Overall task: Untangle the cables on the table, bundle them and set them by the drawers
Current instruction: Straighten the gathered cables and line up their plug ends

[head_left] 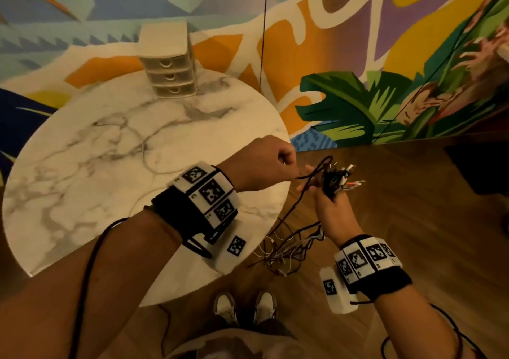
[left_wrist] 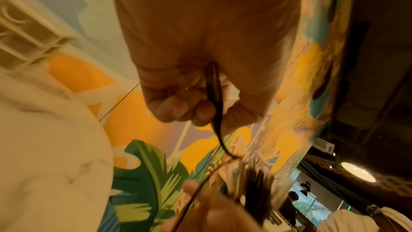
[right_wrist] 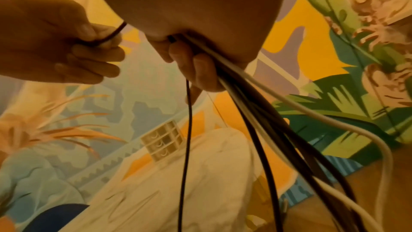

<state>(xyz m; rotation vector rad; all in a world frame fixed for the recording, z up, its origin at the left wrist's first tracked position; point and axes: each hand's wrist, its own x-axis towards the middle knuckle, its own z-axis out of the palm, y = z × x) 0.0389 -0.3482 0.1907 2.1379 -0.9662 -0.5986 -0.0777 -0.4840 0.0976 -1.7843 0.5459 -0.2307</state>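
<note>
Round marble table [head_left: 82,165], small drawers [head_left: 168,64] at its far edge. Off its right edge, the right hand [head_left: 330,210] grips gathered cables [head_left: 338,179]; the left hand [head_left: 264,165] pinches one black cable [head_left: 311,175]. Bundling seems under way; next, join it to the bunch.

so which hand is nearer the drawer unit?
Left. The left hand is over the table's near-right edge; the right hand is off the table, farther from the drawer unit.
</note>
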